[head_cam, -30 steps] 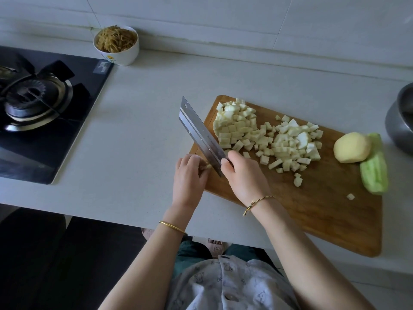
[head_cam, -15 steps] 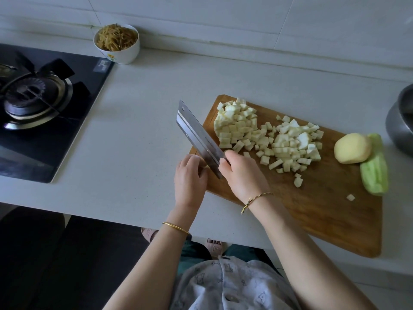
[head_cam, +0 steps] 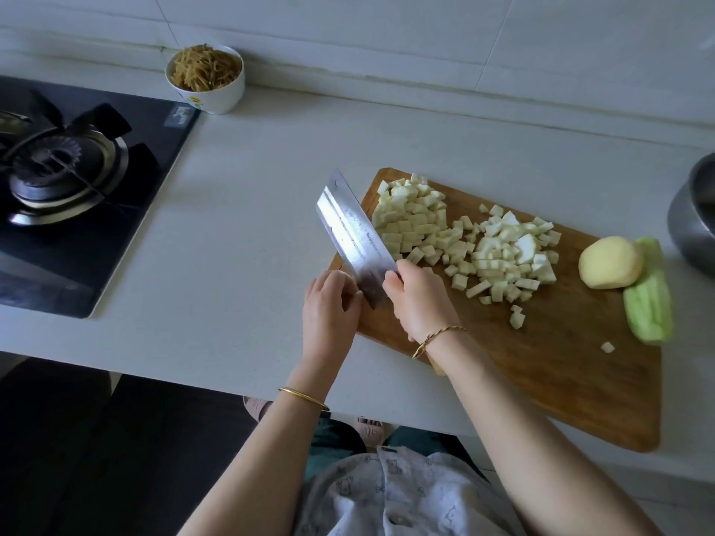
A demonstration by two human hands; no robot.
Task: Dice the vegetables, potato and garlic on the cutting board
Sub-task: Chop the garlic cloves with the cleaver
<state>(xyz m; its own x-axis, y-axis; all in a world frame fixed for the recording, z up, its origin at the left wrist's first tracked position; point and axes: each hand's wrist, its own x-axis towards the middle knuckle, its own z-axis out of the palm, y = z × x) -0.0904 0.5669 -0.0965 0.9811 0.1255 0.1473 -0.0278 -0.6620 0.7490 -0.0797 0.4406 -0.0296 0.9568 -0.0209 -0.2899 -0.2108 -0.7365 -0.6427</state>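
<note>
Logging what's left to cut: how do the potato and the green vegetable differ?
The potato is pale yellow and rounded; the green vegetable is light green and elongated. The potato lies nearer the diced pieces; the green vegetable lies at the right edge of the cutting board. Both look peeled and uncut.

A pale tiled wall point(head_cam: 425, 32) is running along the back of a light grey counter point(head_cam: 232, 245), meeting it at a low ledge point(head_cam: 464, 96). At the left, a black glass stove point(head_cam: 127, 237) is sitting sunk into the counter, its burner point(head_cam: 54, 164) and dark pan supports point(head_cam: 112, 118) catching soft, cool light. A white bowl point(head_cam: 220, 98) is standing just beside the stove's far corner, near the wall, holding brownish shredded strands point(head_cam: 205, 69). At the right edge, a grey metal pot point(head_cam: 690, 230) is showing only partly. Below the counter's front edge, the floor point(head_cam: 96, 458) is lying in deep shadow.
</note>
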